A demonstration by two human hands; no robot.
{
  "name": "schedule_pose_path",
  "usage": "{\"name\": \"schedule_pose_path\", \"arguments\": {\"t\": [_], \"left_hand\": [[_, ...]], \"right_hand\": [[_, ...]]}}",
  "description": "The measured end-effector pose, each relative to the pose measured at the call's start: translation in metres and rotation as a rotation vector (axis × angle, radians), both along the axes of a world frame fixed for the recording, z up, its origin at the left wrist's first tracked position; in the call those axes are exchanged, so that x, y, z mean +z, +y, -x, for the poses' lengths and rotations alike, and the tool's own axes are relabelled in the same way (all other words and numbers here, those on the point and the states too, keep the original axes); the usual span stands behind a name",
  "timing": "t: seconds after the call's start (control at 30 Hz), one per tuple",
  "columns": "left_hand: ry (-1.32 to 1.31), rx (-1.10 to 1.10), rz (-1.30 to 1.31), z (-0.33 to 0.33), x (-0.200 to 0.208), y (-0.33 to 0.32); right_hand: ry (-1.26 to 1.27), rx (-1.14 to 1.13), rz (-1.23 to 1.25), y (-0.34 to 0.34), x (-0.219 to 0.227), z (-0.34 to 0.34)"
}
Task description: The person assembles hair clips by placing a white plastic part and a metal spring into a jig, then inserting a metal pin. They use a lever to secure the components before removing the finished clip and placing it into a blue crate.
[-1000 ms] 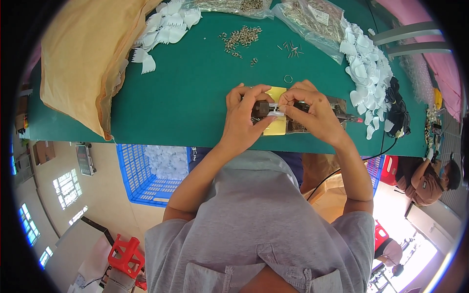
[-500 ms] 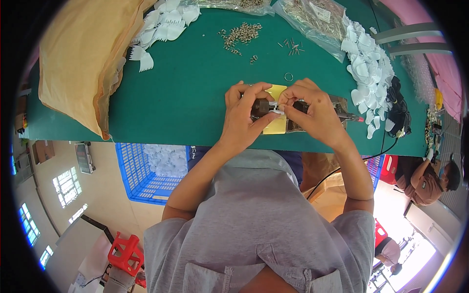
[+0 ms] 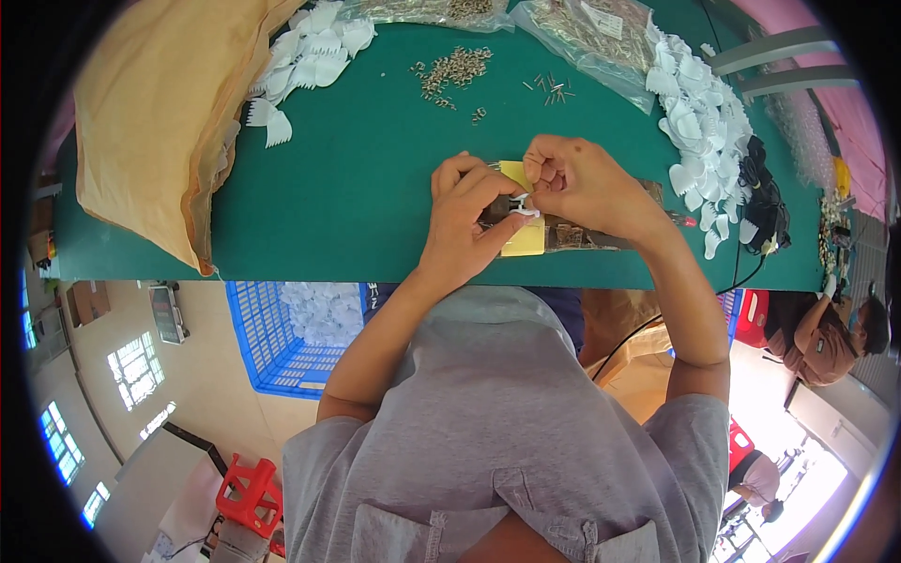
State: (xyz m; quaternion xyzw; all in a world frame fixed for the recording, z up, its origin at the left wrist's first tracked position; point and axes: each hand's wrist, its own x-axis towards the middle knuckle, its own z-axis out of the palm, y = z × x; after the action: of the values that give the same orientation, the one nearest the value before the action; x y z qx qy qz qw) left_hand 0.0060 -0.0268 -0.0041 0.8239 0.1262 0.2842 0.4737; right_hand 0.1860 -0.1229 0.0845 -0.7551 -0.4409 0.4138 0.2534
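Observation:
My left hand (image 3: 460,216) is closed, thumb and forefinger pinching a small white plastic piece (image 3: 529,211) over a yellow plate (image 3: 524,244). The plate belongs to a dark fixture (image 3: 587,236) at the table's near edge. My right hand (image 3: 591,188) is closed just to the right, its thumb and fingertips drawn together at the white piece. What sits between those fingertips is too small or hidden to tell. Farther back lie a pile of small metal clips (image 3: 455,70) and several thin metal pins (image 3: 554,89).
White toothed plastic parts (image 3: 699,122) are heaped at the right, beside a black cable (image 3: 770,202). More toothed parts (image 3: 324,56) spill near a large brown paper bag (image 3: 141,131) at the left. A blue crate (image 3: 253,347) stands below the table (image 3: 328,197). Two people are at the right.
My right hand has shifted up a little and its fingers have curled inward; it now covers the spot where a small metal ring lay. The left hand keeps its pinch.

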Motion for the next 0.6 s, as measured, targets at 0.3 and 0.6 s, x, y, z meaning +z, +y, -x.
{"name": "schedule_pose_path", "arguments": {"t": [0.3, 0.6], "left_hand": [[-0.003, -0.084, 0.246, -0.002, 0.004, 0.001], [-0.002, -0.043, 0.203, -0.004, 0.000, 0.000]], "right_hand": [[-0.632, -0.621, -0.395, -0.139, -0.013, -0.043], [-0.760, -0.490, -0.131, -0.201, -0.026, -0.075]]}}
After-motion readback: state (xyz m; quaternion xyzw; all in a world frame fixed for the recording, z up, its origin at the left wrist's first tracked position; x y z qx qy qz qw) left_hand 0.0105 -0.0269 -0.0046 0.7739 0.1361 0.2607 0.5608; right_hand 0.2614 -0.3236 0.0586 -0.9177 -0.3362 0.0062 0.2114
